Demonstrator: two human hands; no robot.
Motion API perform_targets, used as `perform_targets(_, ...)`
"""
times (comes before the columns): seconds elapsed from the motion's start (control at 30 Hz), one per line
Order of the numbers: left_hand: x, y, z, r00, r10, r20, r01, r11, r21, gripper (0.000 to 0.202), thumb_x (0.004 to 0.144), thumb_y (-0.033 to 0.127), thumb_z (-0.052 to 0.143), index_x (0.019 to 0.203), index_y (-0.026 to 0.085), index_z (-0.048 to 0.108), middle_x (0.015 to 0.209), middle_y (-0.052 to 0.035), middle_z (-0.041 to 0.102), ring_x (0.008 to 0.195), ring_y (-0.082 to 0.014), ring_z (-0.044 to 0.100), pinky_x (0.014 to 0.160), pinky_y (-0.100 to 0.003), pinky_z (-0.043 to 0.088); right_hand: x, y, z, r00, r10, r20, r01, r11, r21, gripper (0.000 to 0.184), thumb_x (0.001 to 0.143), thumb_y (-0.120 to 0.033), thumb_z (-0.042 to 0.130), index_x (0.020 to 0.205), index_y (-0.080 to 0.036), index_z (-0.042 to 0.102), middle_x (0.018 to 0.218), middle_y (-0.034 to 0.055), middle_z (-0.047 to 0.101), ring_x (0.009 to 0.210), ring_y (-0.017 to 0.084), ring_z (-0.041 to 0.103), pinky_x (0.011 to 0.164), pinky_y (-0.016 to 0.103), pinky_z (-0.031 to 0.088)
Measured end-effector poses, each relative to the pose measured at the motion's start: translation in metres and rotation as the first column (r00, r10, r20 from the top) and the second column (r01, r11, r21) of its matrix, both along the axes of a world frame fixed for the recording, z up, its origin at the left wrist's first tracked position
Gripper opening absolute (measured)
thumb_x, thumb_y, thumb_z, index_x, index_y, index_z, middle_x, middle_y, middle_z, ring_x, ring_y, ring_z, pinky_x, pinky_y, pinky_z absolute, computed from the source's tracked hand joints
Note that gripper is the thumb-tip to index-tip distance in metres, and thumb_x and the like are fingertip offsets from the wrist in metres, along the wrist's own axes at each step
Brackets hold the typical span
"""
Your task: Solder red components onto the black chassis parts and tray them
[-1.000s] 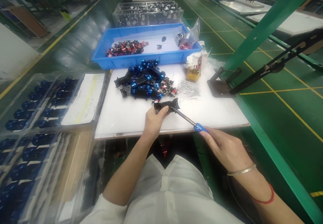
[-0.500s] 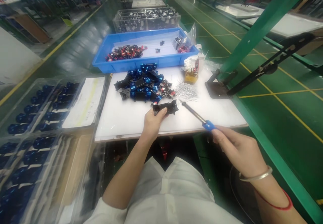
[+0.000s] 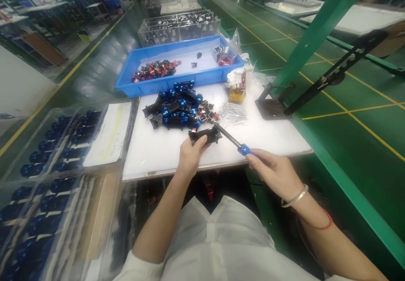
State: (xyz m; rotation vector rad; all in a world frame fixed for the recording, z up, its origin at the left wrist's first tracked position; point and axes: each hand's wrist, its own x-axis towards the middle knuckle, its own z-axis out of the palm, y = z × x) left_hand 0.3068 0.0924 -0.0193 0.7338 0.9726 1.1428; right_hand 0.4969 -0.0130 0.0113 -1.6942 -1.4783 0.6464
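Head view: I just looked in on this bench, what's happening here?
A seated person works at a white table. The left hand grips a small black part near the table's front edge. The right hand holds a blue-handled tool whose dark shaft points at the part's right end; whether it touches cannot be told. Behind them lie a pile of black-and-blue parts, loose metal pins and a blue bin of small red-and-black pieces.

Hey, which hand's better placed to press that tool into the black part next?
Right, probably. The right hand grips the tool by its blue handle, with the tip at the black part. The left hand is busy holding that part.
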Motion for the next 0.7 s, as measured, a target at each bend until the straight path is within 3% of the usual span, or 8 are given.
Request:
perform_targets(0.1, 0.002, 0.000, -0.001, 1.000, 0.009, -0.006, -0.009, 1.000, -0.001, 0.022, 0.071, 0.025, 0.080, 0.085, 0.012, 0.069, 0.095, -0.0089, 0.075, 0.093, -0.0214, 0.071, 0.096, -0.044, 0.056, 0.005, -0.009, -0.003, 0.987, -0.004, 0.162, -0.009, 0.997, 0.075, 0.037, 0.092, -0.049, 0.054, 0.099, -0.021, 0.078, 0.074, 0.0020, 0.074, 0.061, 0.021, 0.068, 0.055, 0.028, 0.055)
perform_targets(0.2, 0.002, 0.000, -0.004, 1.000, -0.001, -0.012, 0.001, 1.000, 0.026, 0.025, 0.071, 0.028, 0.081, 0.086, 0.012, 0.069, 0.095, -0.0088, 0.075, 0.093, -0.0218, 0.071, 0.096, -0.044, 0.056, 0.008, -0.014, -0.004, 0.961, 0.015, 0.277, -0.043, 0.995, 0.095, 0.035, 0.094, -0.047, 0.053, 0.099, -0.024, 0.079, 0.086, 0.0028, 0.077, 0.071, 0.024, 0.073, 0.058, 0.029, 0.058)
perform_targets(0.37, 0.000, 0.000, -0.011, 0.999, -0.009, -0.042, 0.013, 0.997, 0.082, 0.028, 0.074, 0.034, 0.079, 0.091, 0.013, 0.070, 0.098, -0.0083, 0.075, 0.097, -0.0222, 0.071, 0.093, -0.042, 0.057, 0.010, -0.016, -0.003, 0.922, 0.028, 0.385, -0.085, 0.988, 0.132, 0.040, 0.097, -0.050, 0.048, 0.098, -0.023, 0.078, 0.086, 0.0025, 0.077, 0.072, 0.025, 0.074, 0.063, 0.029, 0.060)
perform_targets(0.7, 0.000, 0.000, -0.016, 0.998, 0.003, -0.068, 0.003, 0.996, 0.087, 0.035, 0.070, 0.039, 0.082, 0.090, 0.013, 0.070, 0.096, -0.0077, 0.074, 0.097, -0.0234, 0.070, 0.094, -0.044, 0.057, 0.012, -0.021, -0.005, 0.898, 0.044, 0.438, -0.108, 0.986, 0.123, 0.038, 0.098, -0.048, 0.047, 0.101, -0.026, 0.078, 0.086, 0.0014, 0.077, 0.068, 0.024, 0.073, 0.058, 0.030, 0.059)
